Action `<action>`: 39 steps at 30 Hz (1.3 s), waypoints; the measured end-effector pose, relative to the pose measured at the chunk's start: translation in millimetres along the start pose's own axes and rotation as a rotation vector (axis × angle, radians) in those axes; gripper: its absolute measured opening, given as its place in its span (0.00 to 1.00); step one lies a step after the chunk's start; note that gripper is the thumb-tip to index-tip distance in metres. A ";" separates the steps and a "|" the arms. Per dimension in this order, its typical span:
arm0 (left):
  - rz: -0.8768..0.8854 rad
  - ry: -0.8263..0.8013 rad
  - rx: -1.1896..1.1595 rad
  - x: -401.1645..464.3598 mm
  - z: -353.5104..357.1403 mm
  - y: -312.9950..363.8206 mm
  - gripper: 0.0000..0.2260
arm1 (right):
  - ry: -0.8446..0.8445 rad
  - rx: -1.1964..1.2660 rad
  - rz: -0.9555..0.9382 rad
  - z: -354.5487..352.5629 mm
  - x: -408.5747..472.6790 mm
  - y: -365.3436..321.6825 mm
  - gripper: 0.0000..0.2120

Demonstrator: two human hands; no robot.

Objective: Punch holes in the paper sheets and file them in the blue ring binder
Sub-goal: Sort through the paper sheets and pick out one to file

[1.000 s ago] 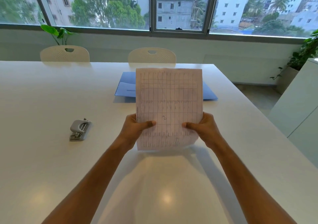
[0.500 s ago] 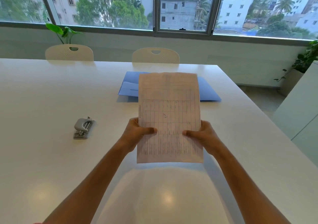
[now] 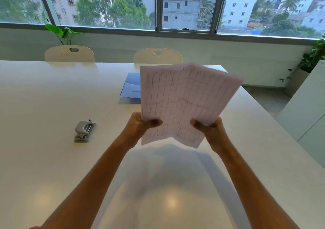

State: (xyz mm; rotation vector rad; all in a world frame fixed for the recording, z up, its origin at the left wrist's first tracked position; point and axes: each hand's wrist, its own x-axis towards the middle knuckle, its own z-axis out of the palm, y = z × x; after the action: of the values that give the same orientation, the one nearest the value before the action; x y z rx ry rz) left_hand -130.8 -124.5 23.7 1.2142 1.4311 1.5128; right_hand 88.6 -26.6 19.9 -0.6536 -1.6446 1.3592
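I hold the paper sheets [image 3: 182,102], printed with a grid table, upright above the white table [image 3: 52,158]. My left hand [image 3: 140,124] grips their lower left edge and my right hand [image 3: 211,128] grips the lower right. The sheets bend along a vertical crease in the middle, with the right half angled back. The blue ring binder [image 3: 131,86] lies flat on the table behind the sheets, mostly hidden by them. A grey hole punch [image 3: 84,131] rests on the table to the left of my left arm.
Two cream chairs [image 3: 69,53] [image 3: 158,55] stand at the table's far side under a wide window. A potted plant [image 3: 311,59] and a white cabinet [image 3: 306,109] are to the right, past the table's edge.
The sheets were flat and upright before; now they are lifted higher and bent down the middle, with the right half swung back. The hole punch and binder have not moved.
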 end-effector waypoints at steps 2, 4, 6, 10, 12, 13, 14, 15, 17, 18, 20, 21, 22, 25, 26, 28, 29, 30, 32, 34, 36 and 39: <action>0.025 0.012 0.012 2.5 1.3 2.9 0.08 | 0.004 0.013 -0.021 0.9 0.4 -3.1 0.11; 0.006 0.031 0.021 2.4 1.3 -1.1 0.07 | 0.014 -0.018 0.005 0.1 -0.8 1.2 0.10; -0.034 0.046 0.009 -1.1 2.6 -11.7 0.07 | 0.049 -0.061 0.075 0.6 -3.6 10.3 0.08; -0.096 0.107 -0.059 -11.3 7.4 -27.8 0.09 | 0.065 -0.103 0.129 5.3 -10.8 16.5 0.02; -0.090 0.122 -0.047 -13.2 8.0 -28.4 0.05 | 0.073 -0.077 0.111 4.7 -11.8 12.2 0.04; -0.089 0.117 -0.044 -13.9 8.3 -28.2 0.05 | 0.075 -0.060 0.107 4.1 -12.2 10.3 0.04; -0.092 0.107 -0.044 -14.5 8.3 -28.8 0.05 | 0.075 -0.057 0.105 3.9 -12.1 9.6 0.05; -0.102 0.098 -0.052 -15.6 8.4 -30.1 0.06 | 0.070 -0.069 0.106 4.4 -12.6 9.2 0.04; -0.123 0.096 -0.072 -17.3 8.0 -33.1 0.06 | 0.071 -0.114 0.114 5.6 -13.4 10.7 0.04; -0.128 0.096 -0.079 -17.7 7.5 -33.7 0.07 | 0.078 -0.126 0.122 5.8 -13.4 11.1 0.04; -0.126 0.074 -0.090 -18.4 6.5 -31.9 0.09 | 0.072 -0.139 0.123 5.5 -12.7 10.1 0.04; -0.125 0.057 -0.097 -18.9 6.1 -30.0 0.11 | 0.063 -0.141 0.123 4.7 -12.2 6.9 0.04; -0.127 0.039 -0.110 -19.5 4.8 -28.3 0.12 | 0.051 -0.131 0.125 3.7 -11.7 2.7 0.04; -0.152 -0.052 -0.148 -21.3 -0.1 -23.5 0.14 | -0.050 -0.010 0.164 -4.3 -8.4 -11.0 0.15; -0.166 -0.092 -0.154 -22.1 -1.3 -23.1 0.14 | -0.108 0.042 0.196 -7.5 -6.6 -15.3 0.18; -0.204 -0.148 -0.193 -24.2 -2.8 -23.2 0.16 | -0.212 0.111 0.257 -12.1 -3.2 -20.9 0.19; -0.231 -0.159 -0.223 -25.4 -4.1 -23.9 0.17 | -0.246 0.127 0.282 -13.1 -1.9 -22.9 0.18; -0.257 -0.169 -0.258 -26.6 -5.4 -24.3 0.18 | -0.264 0.151 0.304 -13.2 -0.9 -23.7 0.17; -0.308 -0.205 -0.333 -28.9 -9.9 -25.6 0.24 | -0.266 0.240 0.353 -13.2 -0.4 -21.6 0.16; -0.352 -0.240 -0.375 -31.1 -14.2 -25.7 0.27 | -0.262 0.325 0.382 -11.1 -2.4 -17.6 0.16; -0.375 -0.257 -0.396 -32.5 -16.2 -27.6 0.28 | -0.249 0.400 0.400 -8.1 -5.0 -9.6 0.17; -0.419 -0.252 -0.447 -34.2 -17.0 -31.5 0.32 | -0.214 0.482 0.453 -2.5 -6.8 4.7 0.18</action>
State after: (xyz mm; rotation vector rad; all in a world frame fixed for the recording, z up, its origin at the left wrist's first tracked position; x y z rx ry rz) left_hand -139.9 -157.9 -11.7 0.7435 1.0268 1.2462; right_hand 93.4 -29.9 13.4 -0.6229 -1.2864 2.1292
